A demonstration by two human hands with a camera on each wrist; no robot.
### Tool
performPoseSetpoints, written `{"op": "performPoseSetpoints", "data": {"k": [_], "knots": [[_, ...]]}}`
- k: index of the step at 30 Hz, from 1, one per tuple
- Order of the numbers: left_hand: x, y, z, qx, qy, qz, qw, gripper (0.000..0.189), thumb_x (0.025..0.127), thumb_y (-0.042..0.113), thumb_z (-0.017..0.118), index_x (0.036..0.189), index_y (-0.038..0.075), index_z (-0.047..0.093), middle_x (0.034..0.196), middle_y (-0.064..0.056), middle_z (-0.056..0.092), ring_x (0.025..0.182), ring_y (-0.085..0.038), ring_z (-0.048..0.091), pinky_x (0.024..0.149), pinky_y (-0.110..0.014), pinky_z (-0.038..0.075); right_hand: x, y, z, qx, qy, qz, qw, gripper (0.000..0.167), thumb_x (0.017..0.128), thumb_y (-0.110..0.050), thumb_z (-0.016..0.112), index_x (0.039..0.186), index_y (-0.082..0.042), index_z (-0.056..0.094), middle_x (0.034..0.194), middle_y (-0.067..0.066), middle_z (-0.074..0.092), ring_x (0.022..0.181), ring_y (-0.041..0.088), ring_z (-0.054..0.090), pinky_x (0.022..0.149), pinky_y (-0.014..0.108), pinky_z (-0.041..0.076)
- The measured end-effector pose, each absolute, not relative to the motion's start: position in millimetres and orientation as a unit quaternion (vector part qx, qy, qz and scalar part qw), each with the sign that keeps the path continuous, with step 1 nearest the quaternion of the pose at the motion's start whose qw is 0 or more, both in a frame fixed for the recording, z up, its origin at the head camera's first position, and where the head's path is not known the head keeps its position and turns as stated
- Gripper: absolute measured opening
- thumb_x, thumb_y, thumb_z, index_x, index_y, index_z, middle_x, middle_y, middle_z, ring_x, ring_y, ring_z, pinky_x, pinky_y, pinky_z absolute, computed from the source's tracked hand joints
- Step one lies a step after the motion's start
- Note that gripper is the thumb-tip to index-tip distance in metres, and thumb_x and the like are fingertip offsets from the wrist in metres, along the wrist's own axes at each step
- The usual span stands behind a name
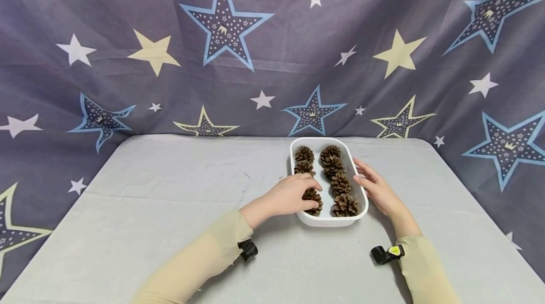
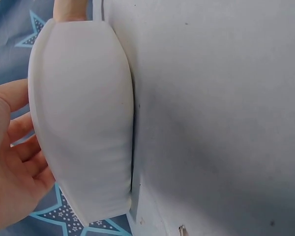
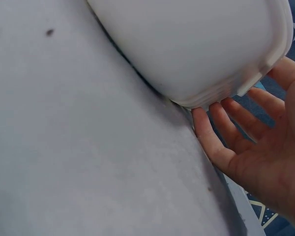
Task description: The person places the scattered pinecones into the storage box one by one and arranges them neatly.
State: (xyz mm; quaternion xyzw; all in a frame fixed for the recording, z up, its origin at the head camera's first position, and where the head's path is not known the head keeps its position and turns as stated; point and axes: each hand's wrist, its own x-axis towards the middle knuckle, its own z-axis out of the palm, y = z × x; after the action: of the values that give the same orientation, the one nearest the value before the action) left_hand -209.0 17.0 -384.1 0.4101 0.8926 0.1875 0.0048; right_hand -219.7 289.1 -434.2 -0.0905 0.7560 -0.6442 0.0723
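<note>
A white rectangular tub (image 1: 329,222) stands on the table with two rows of brown pine cones in it. My left hand (image 1: 291,194) reaches over its near left side. Thumb and fingers grip a pine cone (image 1: 314,199) at the near end of the left row, partly covering it. At the tub's right side, my right hand (image 1: 381,191) rests with extended fingers against the outer wall (image 3: 201,49); its thumb lies by the rim. In the left wrist view the tub's wall (image 2: 83,118) hides the pine cones.
The right row holds several pine cones (image 1: 340,184); another pine cone (image 1: 304,154) lies at the left row's far end. A grey cloth covers the table (image 1: 170,190), with small dark specks on it. Behind hangs a star-patterned curtain (image 1: 281,39).
</note>
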Motion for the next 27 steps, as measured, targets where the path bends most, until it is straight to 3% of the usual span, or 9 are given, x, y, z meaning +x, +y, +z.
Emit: {"op": "performPoseSetpoints", "data": {"k": [12,19,27], "knots": [[-212,10,-384,0.411,0.878,0.247,-0.001,0.029,0.083,0.028,0.062,0.110,0.017,0.063,0.108,0.004,0.058,0.102,-0.010,0.055,0.092,-0.025,0.043,-225,292,-436,-0.094,0.759,-0.640,0.072,0.060,0.095,-0.022,0.047,0.145,-0.009,0.017,0.134,0.024,0.031,0.098,0.003,0.054,0.080,0.027,0.050],[-217,-1,-381,0.394,0.878,0.269,-0.008,0.027,0.085,0.030,0.060,0.110,0.018,0.062,0.112,0.004,0.058,0.099,-0.012,0.056,0.094,-0.029,0.043,-227,293,-434,-0.095,0.769,-0.629,0.064,0.059,0.094,-0.018,0.048,0.144,-0.007,0.020,0.130,0.021,0.035,0.097,0.004,0.054,0.079,0.028,0.051],[-221,-21,-378,0.362,0.888,0.282,-0.015,0.025,0.086,0.029,0.060,0.109,0.018,0.062,0.106,0.005,0.059,0.098,-0.010,0.055,0.090,-0.029,0.044,-227,290,-428,-0.102,0.779,-0.616,0.059,0.059,0.093,-0.013,0.049,0.143,-0.001,0.020,0.129,0.030,0.036,0.094,0.002,0.055,0.078,0.025,0.051]]}}
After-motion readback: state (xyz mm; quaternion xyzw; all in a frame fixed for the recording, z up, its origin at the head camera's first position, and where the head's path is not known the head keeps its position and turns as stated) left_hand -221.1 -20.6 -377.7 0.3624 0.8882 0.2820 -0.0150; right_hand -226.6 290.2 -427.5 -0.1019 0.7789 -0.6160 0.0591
